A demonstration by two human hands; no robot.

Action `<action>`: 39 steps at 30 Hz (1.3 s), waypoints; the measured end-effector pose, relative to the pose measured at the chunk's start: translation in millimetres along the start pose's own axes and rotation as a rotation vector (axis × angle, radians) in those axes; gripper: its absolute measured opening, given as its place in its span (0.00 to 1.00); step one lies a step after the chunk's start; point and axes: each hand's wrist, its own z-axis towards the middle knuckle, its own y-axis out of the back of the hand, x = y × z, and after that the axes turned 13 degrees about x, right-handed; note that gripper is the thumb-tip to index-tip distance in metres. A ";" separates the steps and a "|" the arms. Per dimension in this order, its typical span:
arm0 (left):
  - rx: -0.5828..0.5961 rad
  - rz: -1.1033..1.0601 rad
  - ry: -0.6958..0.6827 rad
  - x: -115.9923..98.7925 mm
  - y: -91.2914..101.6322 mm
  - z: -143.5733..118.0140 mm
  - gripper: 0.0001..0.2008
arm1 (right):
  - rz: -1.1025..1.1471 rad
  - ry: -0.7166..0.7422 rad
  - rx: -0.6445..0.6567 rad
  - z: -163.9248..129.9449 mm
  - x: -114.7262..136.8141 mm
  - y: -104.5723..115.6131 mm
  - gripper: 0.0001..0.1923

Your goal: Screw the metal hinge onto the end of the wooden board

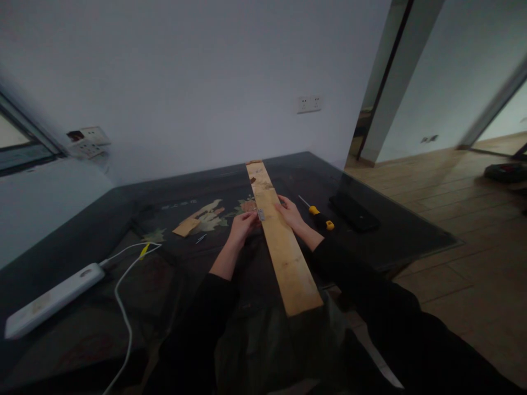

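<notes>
Plank (pixel 284 249): long pale wood board, lies flat on the dark glass table (pixel 403 236), running from the near edge, where its end overhangs toward the person's lap, away to the far edge by the wall. Both hands sit about midway along it.

Left hand (pixel 244 226) is at the plank's left edge, fingers curled together around a small grey metal piece (pixel 261 214) that rests on the wood right at that edge. Looks like a pinch on the piece, but it's too small and dim to tell how firm. Right hand (pixel 289 213) lies on the plank's right edge, fingers loosely spread and pressing down on the wood, holding nothing.

Just right of the right hand: screwdriver (pixel 318 214) with yellow-and-black handle, flat on the glass, apart from the plank. Beyond it a black phone (pixel 354 212), also flat. Left of the left hand: a small wood offcut (pixel 186 226) and something thin and metallic (pixel 201 238), can't tell what.

Near left: white power strip (pixel 49 300) with a white cable (pixel 123 296) looping toward the near edge.

Further back: plain white wall with a double socket (pixel 309 103), an open doorway on the right, wood floor (pixel 453 219) beyond.
</notes>
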 end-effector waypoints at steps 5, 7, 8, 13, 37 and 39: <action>-0.019 0.089 0.047 -2.5 3.5 0.6 0.10 | -0.048 0.012 -0.015 -0.5 -0.4 -0.1 0.25; -0.028 0.131 0.067 -2.1 4.0 1.4 0.09 | -0.085 -0.002 -0.013 -0.1 -1.5 -0.5 0.25; -0.037 0.149 0.074 -1.5 4.2 2.0 0.08 | -0.106 -0.011 -0.009 0.3 -2.1 -0.8 0.25; -0.061 0.163 0.048 2.1 5.3 5.1 0.09 | -0.078 -0.032 -0.032 3.1 -6.9 -4.5 0.26; 0.030 0.324 0.118 11.6 14.1 11.6 0.12 | 0.090 -0.003 -0.085 4.5 -14.3 -11.4 0.21; 0.018 0.416 0.042 12.4 15.4 14.1 0.13 | 0.098 0.001 -0.086 4.0 -14.2 -11.7 0.22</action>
